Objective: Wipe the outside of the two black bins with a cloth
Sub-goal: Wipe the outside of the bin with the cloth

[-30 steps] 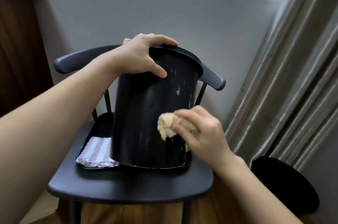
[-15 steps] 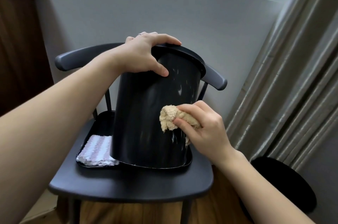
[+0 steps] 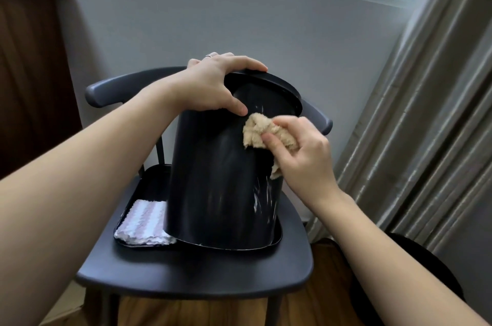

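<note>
A tall black bin [image 3: 213, 176] stands tilted in a black tray [image 3: 149, 181] on a dark chair. White smears streak its lower right side. My left hand [image 3: 215, 85] grips the bin's top rim, thumb on the front wall. My right hand [image 3: 300, 155] holds a crumpled tan cloth [image 3: 258, 131] and presses it against the bin's upper right side, just below the rim. A second black bin [image 3: 431, 275] sits on the floor at the lower right, partly hidden behind my right forearm.
A folded white-and-pink cloth [image 3: 145, 221] lies in the tray left of the bin. The chair seat [image 3: 186, 269] stands against a grey wall below a window. Grey curtains [image 3: 426, 125] hang at the right. A wooden door is at the left.
My right hand has slid the tan cloth up the bin's side from the lower half to just under the rim. My left hand keeps its grip on the rim.
</note>
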Action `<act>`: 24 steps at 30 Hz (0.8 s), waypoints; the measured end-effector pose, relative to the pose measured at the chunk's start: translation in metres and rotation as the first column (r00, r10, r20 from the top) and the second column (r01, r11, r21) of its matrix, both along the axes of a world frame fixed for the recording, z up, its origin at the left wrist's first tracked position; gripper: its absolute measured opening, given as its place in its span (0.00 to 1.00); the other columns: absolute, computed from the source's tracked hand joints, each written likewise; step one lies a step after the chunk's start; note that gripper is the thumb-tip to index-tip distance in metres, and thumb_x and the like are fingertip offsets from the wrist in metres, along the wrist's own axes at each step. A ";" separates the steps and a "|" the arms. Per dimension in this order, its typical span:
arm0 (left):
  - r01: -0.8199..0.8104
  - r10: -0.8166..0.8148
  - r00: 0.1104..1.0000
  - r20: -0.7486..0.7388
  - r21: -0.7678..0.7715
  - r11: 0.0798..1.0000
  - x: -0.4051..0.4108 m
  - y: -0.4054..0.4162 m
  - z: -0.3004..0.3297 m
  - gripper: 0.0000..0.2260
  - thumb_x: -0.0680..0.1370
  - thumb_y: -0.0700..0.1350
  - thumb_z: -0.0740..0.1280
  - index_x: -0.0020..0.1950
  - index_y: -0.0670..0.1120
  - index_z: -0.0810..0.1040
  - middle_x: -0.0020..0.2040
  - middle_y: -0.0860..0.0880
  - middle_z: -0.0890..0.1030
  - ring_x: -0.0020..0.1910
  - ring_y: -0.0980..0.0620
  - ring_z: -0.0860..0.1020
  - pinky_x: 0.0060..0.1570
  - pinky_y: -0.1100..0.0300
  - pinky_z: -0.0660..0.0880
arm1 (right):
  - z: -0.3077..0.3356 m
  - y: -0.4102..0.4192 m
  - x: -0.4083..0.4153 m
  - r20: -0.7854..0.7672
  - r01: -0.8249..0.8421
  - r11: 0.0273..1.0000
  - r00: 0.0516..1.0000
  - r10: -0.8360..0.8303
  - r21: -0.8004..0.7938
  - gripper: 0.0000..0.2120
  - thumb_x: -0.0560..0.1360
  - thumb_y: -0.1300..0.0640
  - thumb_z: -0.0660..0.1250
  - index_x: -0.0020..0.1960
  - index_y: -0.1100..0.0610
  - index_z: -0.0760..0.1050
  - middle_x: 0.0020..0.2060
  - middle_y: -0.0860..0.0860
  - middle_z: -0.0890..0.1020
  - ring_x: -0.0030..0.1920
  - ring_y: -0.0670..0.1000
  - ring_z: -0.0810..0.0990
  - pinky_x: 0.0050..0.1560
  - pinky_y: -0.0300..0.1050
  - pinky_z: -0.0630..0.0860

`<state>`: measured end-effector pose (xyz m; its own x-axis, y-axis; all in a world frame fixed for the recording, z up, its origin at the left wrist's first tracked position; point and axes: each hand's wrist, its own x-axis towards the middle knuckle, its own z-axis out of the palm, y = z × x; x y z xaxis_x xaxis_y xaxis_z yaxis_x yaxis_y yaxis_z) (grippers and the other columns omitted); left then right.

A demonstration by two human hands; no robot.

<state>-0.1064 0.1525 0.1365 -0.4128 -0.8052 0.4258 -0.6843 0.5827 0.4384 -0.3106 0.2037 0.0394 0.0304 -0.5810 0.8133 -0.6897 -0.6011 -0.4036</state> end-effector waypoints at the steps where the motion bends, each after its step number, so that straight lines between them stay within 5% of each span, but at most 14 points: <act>1: -0.002 0.002 1.000 -0.004 0.003 1.000 0.001 0.000 0.000 0.33 0.71 0.46 0.79 0.69 0.72 0.71 0.58 0.61 0.72 0.63 0.57 0.60 0.62 0.59 0.55 | -0.004 0.003 -0.001 -0.019 -0.010 1.000 1.000 0.010 0.002 0.08 0.76 0.53 0.73 0.53 0.54 0.81 0.43 0.51 0.80 0.44 0.49 0.79 0.48 0.48 0.76; 9: 0.009 -0.007 0.999 0.049 -0.055 0.998 -0.009 -0.002 -0.001 0.34 0.70 0.47 0.79 0.70 0.70 0.70 0.62 0.58 0.74 0.66 0.54 0.62 0.64 0.59 0.55 | 0.039 -0.019 0.001 0.058 0.179 0.984 0.982 -0.178 -0.020 0.08 0.76 0.46 0.69 0.52 0.48 0.80 0.44 0.48 0.82 0.46 0.49 0.79 0.50 0.50 0.75; 13: 0.027 -0.021 0.997 0.073 -0.079 0.997 -0.012 -0.004 0.000 0.34 0.69 0.47 0.80 0.69 0.71 0.71 0.63 0.59 0.75 0.69 0.53 0.64 0.69 0.55 0.55 | 0.044 -0.023 0.008 -0.010 0.137 0.990 0.990 -0.138 -0.037 0.11 0.76 0.46 0.70 0.54 0.50 0.80 0.46 0.49 0.82 0.47 0.49 0.79 0.48 0.46 0.73; 19: 0.027 -0.025 0.998 0.051 -0.047 0.999 -0.006 -0.005 0.000 0.34 0.69 0.47 0.80 0.68 0.72 0.70 0.64 0.60 0.74 0.70 0.54 0.62 0.64 0.58 0.54 | 0.044 -0.022 -0.012 0.008 0.196 0.979 0.981 -0.196 -0.051 0.09 0.77 0.46 0.69 0.52 0.50 0.80 0.44 0.49 0.82 0.45 0.50 0.78 0.47 0.46 0.71; 24: 0.006 -0.006 1.000 0.015 -0.001 1.000 -0.004 -0.005 0.001 0.34 0.70 0.47 0.80 0.67 0.74 0.71 0.55 0.66 0.72 0.63 0.56 0.60 0.62 0.59 0.54 | 0.042 -0.021 -0.009 -0.018 0.171 0.985 0.985 -0.172 -0.018 0.08 0.77 0.47 0.69 0.52 0.50 0.80 0.43 0.49 0.81 0.45 0.50 0.78 0.48 0.49 0.74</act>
<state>-0.1106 0.1480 0.1370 -0.4241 -0.8023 0.4201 -0.6875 0.5871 0.4273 -0.3198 0.1826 0.0818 -0.0525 -0.5660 0.8227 -0.7909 -0.4795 -0.3803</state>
